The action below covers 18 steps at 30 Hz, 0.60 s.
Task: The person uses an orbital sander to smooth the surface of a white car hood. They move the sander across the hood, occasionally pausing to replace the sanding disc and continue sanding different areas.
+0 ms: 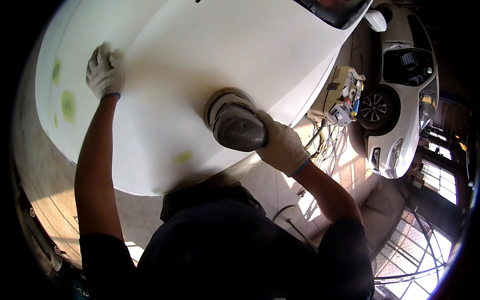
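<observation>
A white car hood (165, 60) spreads in front of me, with several yellow-green filler patches (68, 106) mostly along its left side and one near the front edge. My right hand (284, 145), in a pale knit work glove, is wrapped round a dark grey orbital sander (239, 125). The sander's round pad is against the hood, right of the middle. My left hand (105, 71), gloved the same way, lies on the hood's left part with fingers spread and nothing in it. Dark smudges shade the paint around the sander.
Right of the hood stands a cream-coloured tool cart (340, 90) loaded with small items. Hoses and cables (327, 145) lie tangled on the floor beside it. Another white car (400, 110) is parked beyond. A round-ended metal stand (287, 215) is near my right side.
</observation>
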### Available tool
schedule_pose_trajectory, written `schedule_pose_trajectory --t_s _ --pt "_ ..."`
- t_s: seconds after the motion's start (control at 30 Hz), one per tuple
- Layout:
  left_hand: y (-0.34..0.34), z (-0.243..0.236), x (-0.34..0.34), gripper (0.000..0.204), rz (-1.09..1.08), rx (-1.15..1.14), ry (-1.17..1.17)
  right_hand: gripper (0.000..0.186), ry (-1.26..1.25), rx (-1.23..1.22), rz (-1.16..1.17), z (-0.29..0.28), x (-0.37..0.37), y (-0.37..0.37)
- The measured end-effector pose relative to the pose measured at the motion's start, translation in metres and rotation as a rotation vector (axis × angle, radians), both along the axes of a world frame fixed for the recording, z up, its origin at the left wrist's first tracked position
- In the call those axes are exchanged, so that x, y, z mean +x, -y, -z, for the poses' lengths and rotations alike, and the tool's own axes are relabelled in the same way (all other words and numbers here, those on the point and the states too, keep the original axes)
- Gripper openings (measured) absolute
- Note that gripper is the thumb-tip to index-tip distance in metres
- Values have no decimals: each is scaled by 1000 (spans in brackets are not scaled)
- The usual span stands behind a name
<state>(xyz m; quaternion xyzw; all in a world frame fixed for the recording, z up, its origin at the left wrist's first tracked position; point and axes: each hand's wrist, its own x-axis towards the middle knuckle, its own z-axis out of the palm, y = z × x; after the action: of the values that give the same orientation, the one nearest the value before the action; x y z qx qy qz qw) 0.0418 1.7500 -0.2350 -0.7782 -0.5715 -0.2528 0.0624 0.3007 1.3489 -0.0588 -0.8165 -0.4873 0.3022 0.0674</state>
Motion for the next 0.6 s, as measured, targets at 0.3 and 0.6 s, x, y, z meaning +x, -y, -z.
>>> schedule_pose_trajectory --t_s 0.3,0.6 --pt "-4 -1 -1 52 37 12 -17 18 -2 110 528 -18 161 -33" --pt "-5 3 -7 53 24 37 -28 13 -80 103 787 -9 295 -19"
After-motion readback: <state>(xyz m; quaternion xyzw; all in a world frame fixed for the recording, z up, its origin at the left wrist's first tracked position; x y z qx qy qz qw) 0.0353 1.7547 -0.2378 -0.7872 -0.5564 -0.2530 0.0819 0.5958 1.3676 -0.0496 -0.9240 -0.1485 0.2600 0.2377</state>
